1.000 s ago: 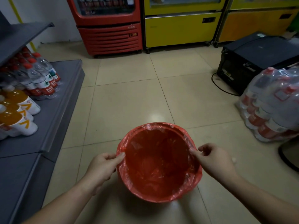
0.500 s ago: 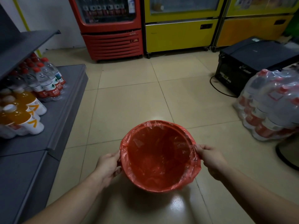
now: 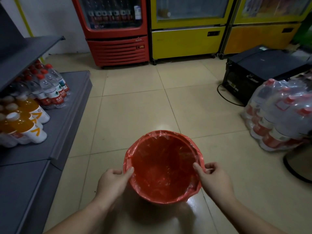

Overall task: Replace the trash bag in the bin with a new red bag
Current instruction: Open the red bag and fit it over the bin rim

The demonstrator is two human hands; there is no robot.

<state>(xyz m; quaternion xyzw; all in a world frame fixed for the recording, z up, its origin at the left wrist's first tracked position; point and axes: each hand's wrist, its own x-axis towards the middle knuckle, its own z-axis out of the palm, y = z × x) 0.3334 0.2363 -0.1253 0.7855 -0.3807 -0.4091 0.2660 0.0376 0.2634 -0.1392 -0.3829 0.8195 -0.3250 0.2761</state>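
Note:
A round bin stands on the tiled floor in front of me, lined with a thin red bag whose edge is folded over the rim all round; the bin's own wall is hidden under the plastic. My left hand grips the bag's edge at the left of the rim, thumb over the inside. My right hand pinches the bag's edge at the right of the rim, thumb inside and fingers curled outside.
A grey shelf unit with orange drink bottles and water bottles runs along the left. A shrink-wrapped bottle pack and a black box with a cable sit on the right. Red and yellow fridges stand at the back.
Both hands slid nearer along the rim and shifted from holding the bin's sides to pinching the bag's edge with thumbs inside. The view tilted up a little.

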